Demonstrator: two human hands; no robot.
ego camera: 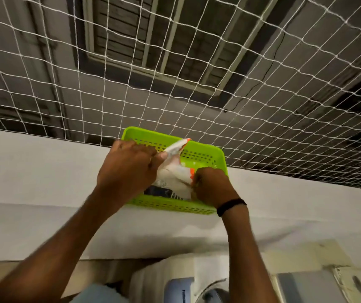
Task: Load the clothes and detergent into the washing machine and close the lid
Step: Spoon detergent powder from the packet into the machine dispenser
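A white detergent packet (176, 173) with orange edges sits in a lime-green perforated basket (203, 154) on a white ledge. My left hand (129, 166) pinches the packet's upper left corner. On the packet's right side, my right hand (212, 186) is closed over the orange edge. A dark item (157, 191) lies in the basket under the packet. The top of the washing machine (181, 289) shows at the bottom edge, partly hidden by my arms. No clothes can be made out.
The white ledge (33, 182) runs across the view, with a white rope net (262, 84) stretched behind it over a dark building wall and window. A worn pale surface (339, 283) lies at the bottom right.
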